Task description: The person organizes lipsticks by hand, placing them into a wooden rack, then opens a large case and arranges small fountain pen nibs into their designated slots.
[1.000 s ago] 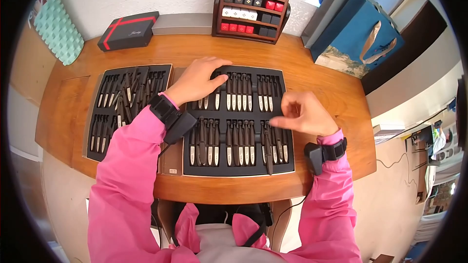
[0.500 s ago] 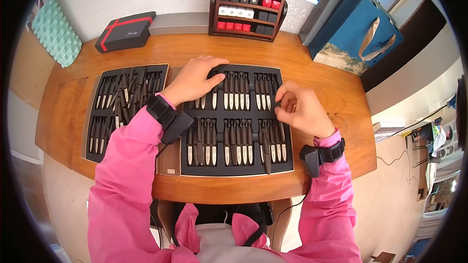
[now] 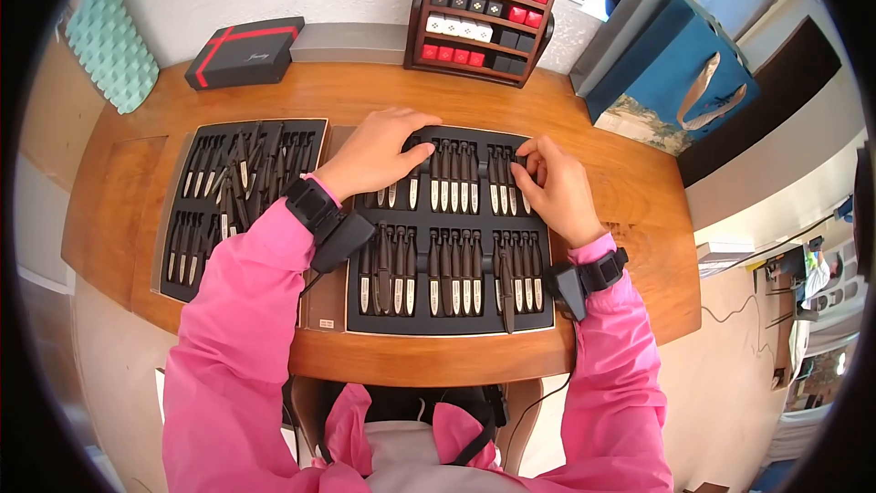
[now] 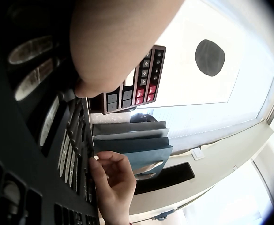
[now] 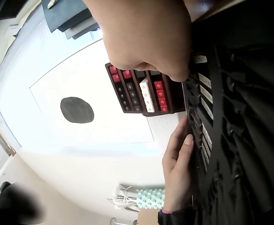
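Slim dark pen-shaped pieces (image 3: 444, 178) with pale labelled ends lie in slots of a black tray (image 3: 401, 219) in the right half of an open case. At the tray's upper right group, my right hand (image 3: 558, 187) pinches the upper part of the rightmost pen-shaped piece (image 3: 526, 204) with thumb and index finger. My left hand (image 3: 379, 153) rests across the upper left of the tray, fingers straight over the far edge and thumb beside the pieces. It hides part of the upper left group. One piece (image 3: 507, 297) in the lower right group sticks out below its neighbours.
The case's left tray (image 3: 182, 210) has a loose pile of pieces on its slotted ones. Behind stand a black box with red ribbon (image 3: 245, 53), a wooden rack (image 3: 478, 18) of small red, white and black cubes, and a blue paper bag (image 3: 675, 64). A mint textured holder (image 3: 111, 46) stands far left.
My right hand has moved up from the lower right group to the upper right group, where a pale end now shows in the rightmost slot. My left hand has stayed in place.
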{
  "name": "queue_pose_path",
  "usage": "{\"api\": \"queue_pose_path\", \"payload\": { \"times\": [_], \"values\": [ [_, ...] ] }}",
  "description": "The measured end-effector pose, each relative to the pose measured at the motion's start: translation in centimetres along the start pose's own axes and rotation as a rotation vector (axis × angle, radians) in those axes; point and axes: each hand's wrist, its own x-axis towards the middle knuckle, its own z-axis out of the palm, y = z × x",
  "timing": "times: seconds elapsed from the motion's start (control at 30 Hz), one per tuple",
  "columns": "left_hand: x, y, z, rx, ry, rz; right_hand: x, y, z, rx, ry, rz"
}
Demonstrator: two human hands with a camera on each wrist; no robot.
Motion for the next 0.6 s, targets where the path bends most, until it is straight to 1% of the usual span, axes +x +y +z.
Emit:
{"api": "queue_pose_path", "payload": {
  "times": [0.13, 0.2, 0.23, 0.3, 0.33, 0.4, 0.53, 0.6],
  "values": [
    [0.0, -0.1, 0.1, 0.001, -0.003, 0.003, -0.5, -0.5, -0.3, -0.056, 0.024, -0.01],
    [-0.1, -0.1, 0.2, 0.008, 0.005, 0.003, -0.8, -0.6, -0.7, -0.035, 0.12, -0.026],
    [-0.1, -0.1, 0.2, 0.015, 0.013, 0.003, -0.8, -0.4, -0.9, -0.036, 0.118, -0.026],
    [-0.1, -0.1, 0.2, 0.014, 0.011, 0.005, -0.8, 0.1, -1.1, -0.117, 0.168, -0.267],
    [-0.1, -0.1, 0.1, 0.015, 0.008, 0.007, -0.8, 0.3, -1.1, -0.117, 0.167, -0.266],
    [-0.1, -0.1, 0.1, 0.014, 0.004, 0.006, -1.1, 0.4, -1.1, -0.127, 0.092, -0.28],
    [-0.1, 0.0, 0.0, 0.009, 0.002, 0.001, -1.3, 0.1, -1.3, -0.144, 0.057, -0.296],
    [0.0, -0.3, 0.2, 0.011, 0.012, 0.01, -1.5, 0.0, -1.3, -0.115, 0.025, -0.262]
  ]
}}
